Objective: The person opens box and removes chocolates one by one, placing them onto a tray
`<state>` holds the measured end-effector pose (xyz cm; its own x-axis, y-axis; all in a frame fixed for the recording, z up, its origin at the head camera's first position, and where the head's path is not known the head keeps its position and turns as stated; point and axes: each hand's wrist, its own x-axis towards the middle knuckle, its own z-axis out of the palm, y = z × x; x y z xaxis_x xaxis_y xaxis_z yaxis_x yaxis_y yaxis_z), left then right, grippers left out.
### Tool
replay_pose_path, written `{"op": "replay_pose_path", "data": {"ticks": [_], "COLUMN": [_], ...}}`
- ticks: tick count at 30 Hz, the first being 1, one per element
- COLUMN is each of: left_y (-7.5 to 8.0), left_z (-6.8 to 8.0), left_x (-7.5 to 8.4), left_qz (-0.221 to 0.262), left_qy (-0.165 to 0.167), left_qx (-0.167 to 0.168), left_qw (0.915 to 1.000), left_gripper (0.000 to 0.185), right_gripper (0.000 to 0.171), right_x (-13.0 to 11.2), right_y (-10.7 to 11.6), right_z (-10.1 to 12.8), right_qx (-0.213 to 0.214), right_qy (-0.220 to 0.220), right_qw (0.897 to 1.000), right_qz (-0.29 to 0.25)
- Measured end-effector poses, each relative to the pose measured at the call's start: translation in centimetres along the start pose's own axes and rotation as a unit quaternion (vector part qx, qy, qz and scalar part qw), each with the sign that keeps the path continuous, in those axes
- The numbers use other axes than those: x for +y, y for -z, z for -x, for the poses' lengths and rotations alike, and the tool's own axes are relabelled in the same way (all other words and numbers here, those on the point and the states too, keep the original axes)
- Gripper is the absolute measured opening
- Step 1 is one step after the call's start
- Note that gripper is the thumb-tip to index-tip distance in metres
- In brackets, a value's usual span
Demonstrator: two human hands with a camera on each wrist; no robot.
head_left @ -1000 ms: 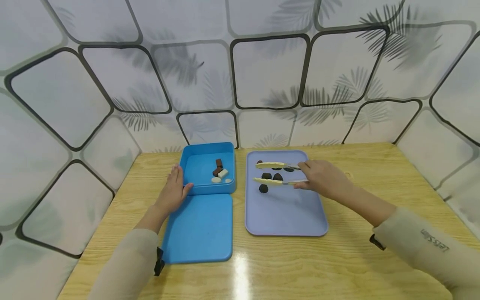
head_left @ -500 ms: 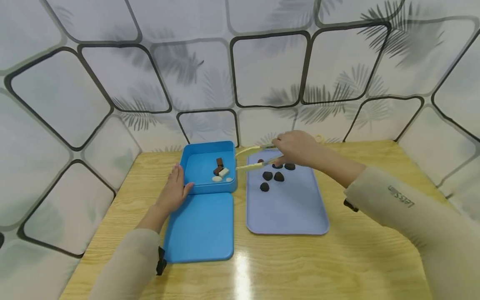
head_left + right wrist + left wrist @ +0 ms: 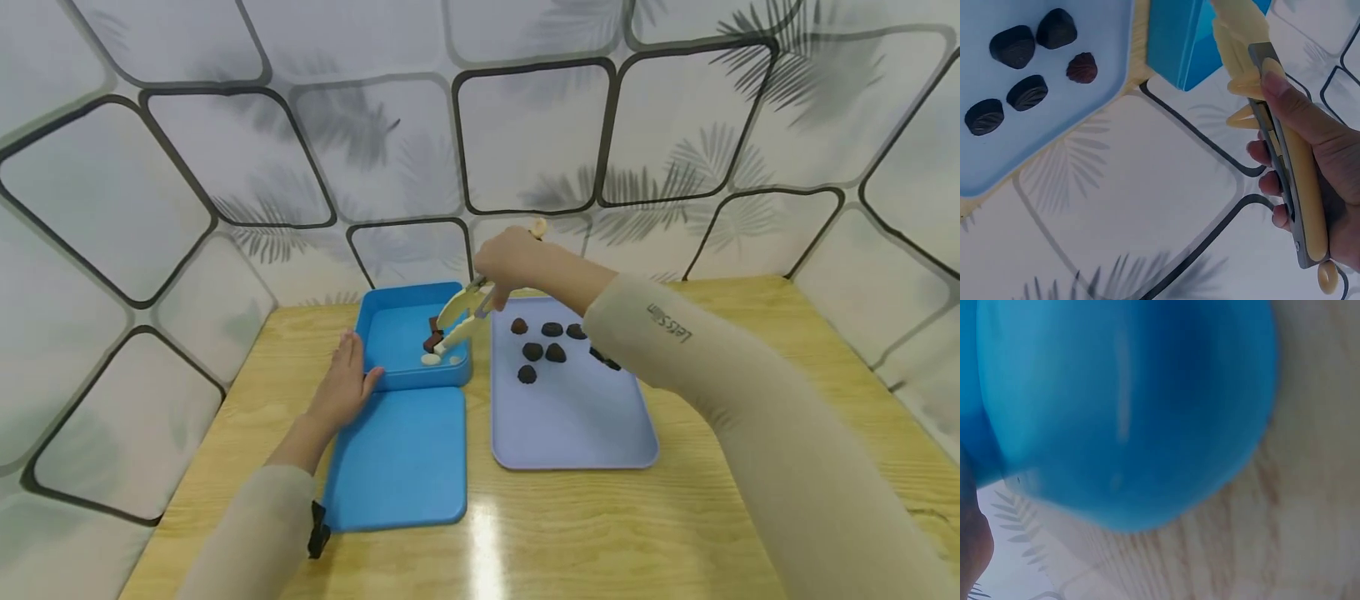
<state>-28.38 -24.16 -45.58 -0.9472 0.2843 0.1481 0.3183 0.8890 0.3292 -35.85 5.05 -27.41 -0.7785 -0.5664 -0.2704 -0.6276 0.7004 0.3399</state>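
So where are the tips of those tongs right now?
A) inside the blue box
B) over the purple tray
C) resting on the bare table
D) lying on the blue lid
A: in the head view the right hand holds the tongs angled down, with their tips inside the blue box by the pieces in there, not over the purple tray.

Flat blue plastic lid lying on the light wooden table, and all around stand white walls patterned with leaves.
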Motion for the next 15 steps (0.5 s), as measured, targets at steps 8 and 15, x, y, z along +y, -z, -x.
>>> {"op": "replay_pose_path", "data": {"ticks": [8, 15], "left_y": [0.1, 0.1], "left_z": [0.4, 0.2], "left_x": [0.1, 0.1], "left_qz": [-0.005, -0.001], "left_qy": [0.001, 0.005], "left_qx": [0.007, -0.002], "left_qw": [1.0, 1.0], "left_gripper": [0.074, 0.073], "right_gripper": [0.046, 0.068], "right_x": [-2.5, -5.6], "right_y": [2.4, 3.9], "right_z": [-3.2, -4.1], "right_qx": [-0.077, -0.091], "right_qy": [0.049, 0.056], "right_qw": [0.994, 0.982], "right_qz": [0.055, 0.156]}}
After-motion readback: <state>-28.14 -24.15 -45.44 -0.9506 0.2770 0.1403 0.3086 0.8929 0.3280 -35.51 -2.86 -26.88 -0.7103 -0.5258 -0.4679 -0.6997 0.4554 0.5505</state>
